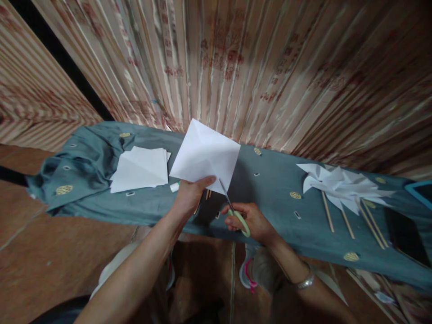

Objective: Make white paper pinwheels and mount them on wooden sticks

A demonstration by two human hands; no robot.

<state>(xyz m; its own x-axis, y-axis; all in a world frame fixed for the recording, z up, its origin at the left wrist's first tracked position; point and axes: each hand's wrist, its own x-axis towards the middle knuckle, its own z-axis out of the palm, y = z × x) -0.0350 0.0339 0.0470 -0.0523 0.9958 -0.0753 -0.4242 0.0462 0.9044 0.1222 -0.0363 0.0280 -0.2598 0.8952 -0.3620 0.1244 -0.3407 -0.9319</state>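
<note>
1. One sheet of white paper [209, 150] is held by the left hand [193, 194], above the green-grey cloth [275, 180]; the thumb presses flat on its lower edge; the other fingers are hidden below, so I cannot tell how they stand.
2. Right hand [254, 220] has its fingers curled round the light-green handles of the scissors [243, 225]; the blades point up to the lower corner of the sheet, with the tip close to the left thumb; how far they have cut, I cannot tell.
3. Several more white sheets [141, 168] lie in a loose pile to the left; a small glue stick [174, 186] is just beside the left wrist.
4. White paper pinwheels [340, 180] lie well apart to the right, overlapping, their wooden sticks [327, 211] pointing toward the person; near them lies a dark phone [407, 234].
</note>
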